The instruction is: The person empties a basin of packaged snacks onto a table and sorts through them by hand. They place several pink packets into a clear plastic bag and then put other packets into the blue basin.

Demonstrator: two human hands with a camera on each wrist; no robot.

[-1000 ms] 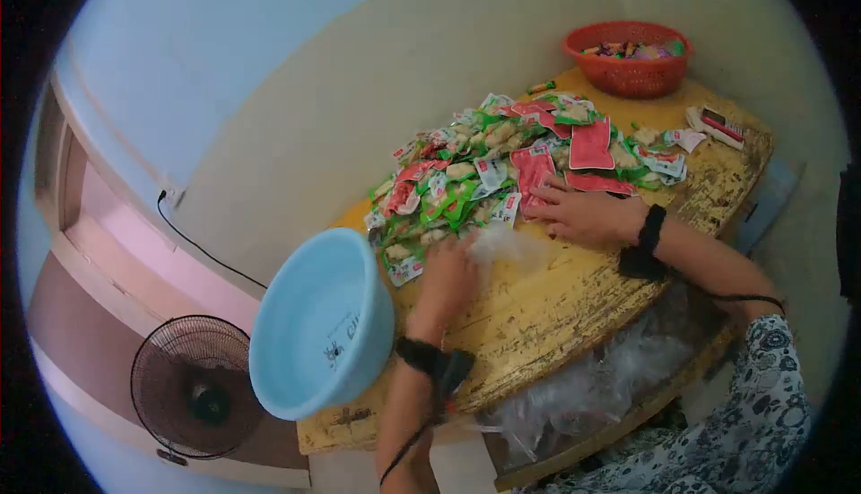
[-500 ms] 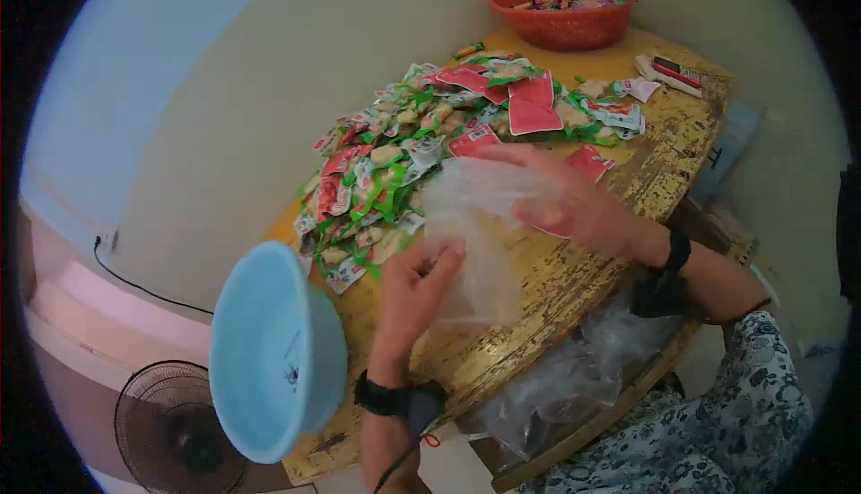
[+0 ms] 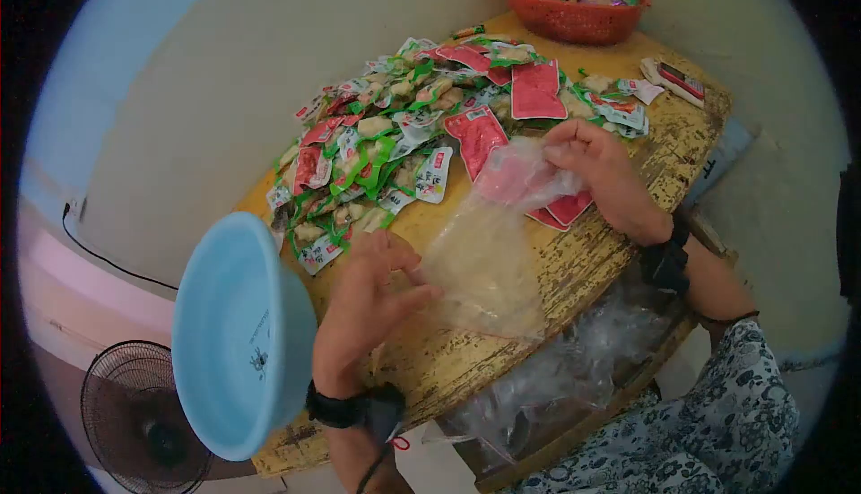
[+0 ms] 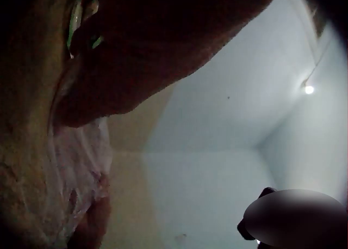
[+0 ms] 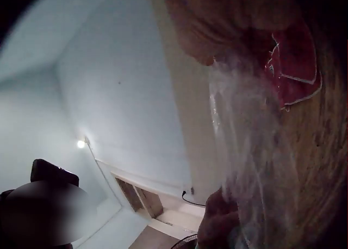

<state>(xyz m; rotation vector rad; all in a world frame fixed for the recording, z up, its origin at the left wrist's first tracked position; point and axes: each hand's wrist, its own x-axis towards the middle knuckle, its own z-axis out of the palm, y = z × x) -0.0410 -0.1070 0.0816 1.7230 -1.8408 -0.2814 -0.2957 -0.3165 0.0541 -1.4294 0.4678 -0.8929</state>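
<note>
A clear plastic bag (image 3: 489, 265) is stretched between both hands over the yellow table (image 3: 430, 359). My right hand (image 3: 601, 171) pinches its upper end, with fingertips bent at the film. At the bag's left edge, the thumb and fingers of my left hand (image 3: 363, 301) hold the film. Through the bag's top shows part of a red packet, and a red-backed packet (image 3: 480, 131) lies just behind it. More red packets (image 5: 296, 61) lie under the right hand. Beyond the hands spreads a heap of green and white snack packets (image 3: 372, 140).
A light blue basin (image 3: 229, 342) stands at the table's left end, a fan (image 3: 143, 422) beyond it. A red basket (image 3: 574, 23) of small wrapped items is at the back, near a phone-like handset (image 3: 677, 82). Crumpled clear bags (image 3: 547, 395) fill an open drawer below the edge.
The crumpled bag came away from the heap toward the table's front and now hangs spread between the hands. The left hand moved left; the right hand left the red packets and took the bag's upper end.
</note>
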